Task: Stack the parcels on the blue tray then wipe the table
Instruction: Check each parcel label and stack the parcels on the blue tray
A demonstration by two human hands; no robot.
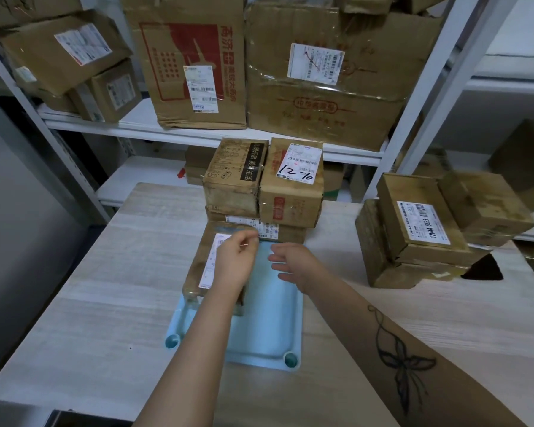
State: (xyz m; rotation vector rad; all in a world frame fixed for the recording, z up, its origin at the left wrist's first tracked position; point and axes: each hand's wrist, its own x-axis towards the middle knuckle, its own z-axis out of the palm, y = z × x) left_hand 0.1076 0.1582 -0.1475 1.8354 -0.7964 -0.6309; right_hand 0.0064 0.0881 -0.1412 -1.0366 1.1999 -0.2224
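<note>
Tray [269, 309]: light blue. Table [74, 288]: pale wood grain. Near parcel [207, 266]: brown, white label. Far left parcel [232, 180]: brown, black band. Shelf box [185, 66]: red print. Right forearm [383, 343]: dark butterfly tattoo.

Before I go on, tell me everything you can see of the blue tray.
The tray is pale blue, plastic-looking, rectangular with rounded corners and a low rim; its two near corners have round darker sockets. It lies flat on the table. Stacked parcels fill its far end; a flat parcel, gripped by the left hand, lies along its left side. The right hand hovers open over its bare middle.
</note>
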